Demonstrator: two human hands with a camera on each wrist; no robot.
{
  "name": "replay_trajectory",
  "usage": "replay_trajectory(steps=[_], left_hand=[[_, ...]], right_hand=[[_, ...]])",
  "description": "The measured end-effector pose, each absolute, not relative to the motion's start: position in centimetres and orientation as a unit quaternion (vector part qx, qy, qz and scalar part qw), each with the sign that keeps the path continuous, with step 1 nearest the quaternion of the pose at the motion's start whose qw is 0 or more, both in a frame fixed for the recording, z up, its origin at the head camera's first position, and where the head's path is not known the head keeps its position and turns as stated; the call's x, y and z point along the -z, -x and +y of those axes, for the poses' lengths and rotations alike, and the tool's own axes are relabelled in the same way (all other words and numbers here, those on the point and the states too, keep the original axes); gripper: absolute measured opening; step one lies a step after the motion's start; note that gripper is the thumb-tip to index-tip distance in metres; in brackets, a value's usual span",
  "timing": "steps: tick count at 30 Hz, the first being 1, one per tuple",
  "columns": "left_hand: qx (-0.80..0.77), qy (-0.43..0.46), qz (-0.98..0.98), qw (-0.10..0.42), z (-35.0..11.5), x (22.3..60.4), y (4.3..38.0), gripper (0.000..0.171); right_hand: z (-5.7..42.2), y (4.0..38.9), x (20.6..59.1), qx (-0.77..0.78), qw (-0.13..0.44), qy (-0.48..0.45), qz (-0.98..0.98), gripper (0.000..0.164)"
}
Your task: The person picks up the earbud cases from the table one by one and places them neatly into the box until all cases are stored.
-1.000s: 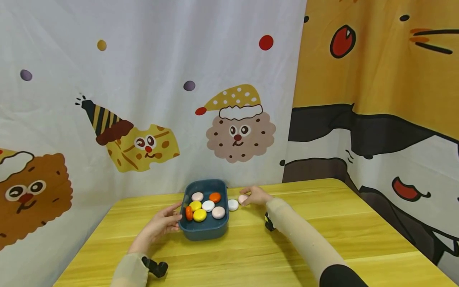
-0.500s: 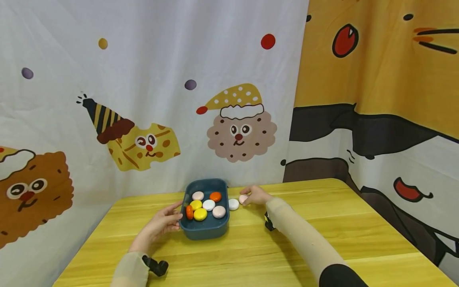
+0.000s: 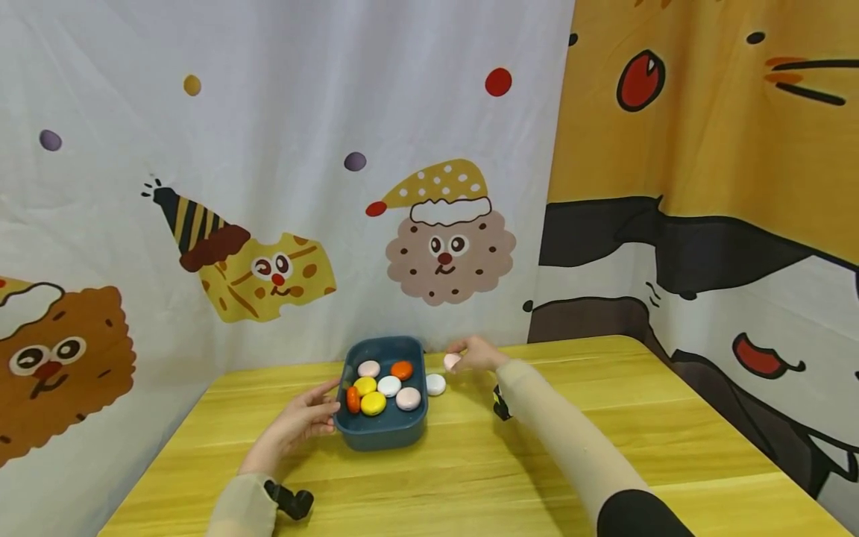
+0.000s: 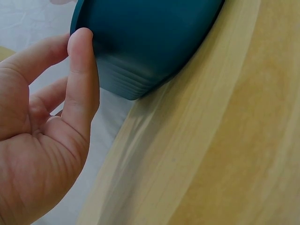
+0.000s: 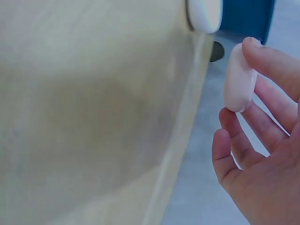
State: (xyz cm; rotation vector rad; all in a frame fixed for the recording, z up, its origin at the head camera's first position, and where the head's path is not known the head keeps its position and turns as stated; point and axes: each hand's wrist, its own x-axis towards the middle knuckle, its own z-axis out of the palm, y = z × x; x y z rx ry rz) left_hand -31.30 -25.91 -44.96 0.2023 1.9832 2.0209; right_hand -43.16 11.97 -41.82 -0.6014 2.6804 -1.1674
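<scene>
A dark blue plastic box point(image 3: 384, 440) stands on the table, with yellow, orange, white and pale pink rounded discs lying inside. My left hand point(image 3: 300, 419) holds its left side; in the left wrist view the thumb and index finger pinch the rim of the box point(image 4: 145, 33). To the right of the box, my right hand point(image 3: 479, 353) grips a pale pink disc point(image 5: 239, 82) between thumb and fingertips, raised off the tabletop. Between that hand and the box lies a white disc point(image 3: 435, 385), close to the box's right wall.
The wood-grain table point(image 3: 470, 477) ends at a back edge just behind the box. A white curtain point(image 3: 282, 112) with cartoon prints hangs right behind it, and a yellow and black printed curtain point(image 3: 705, 253) closes off the right side.
My right hand has lifted the pale pink disc slightly up and away from the table. The left hand and the box have stayed in place.
</scene>
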Motion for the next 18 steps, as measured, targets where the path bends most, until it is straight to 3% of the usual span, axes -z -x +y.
replay_trajectory(steps=[18], left_hand=[[-0.705, -0.088, 0.686, 0.157, -26.1, 44.9, 31.2, 0.072]], right_hand=[[13.0, 43.6, 37.7, 0.368, 0.059, 0.232, 0.899, 0.049]])
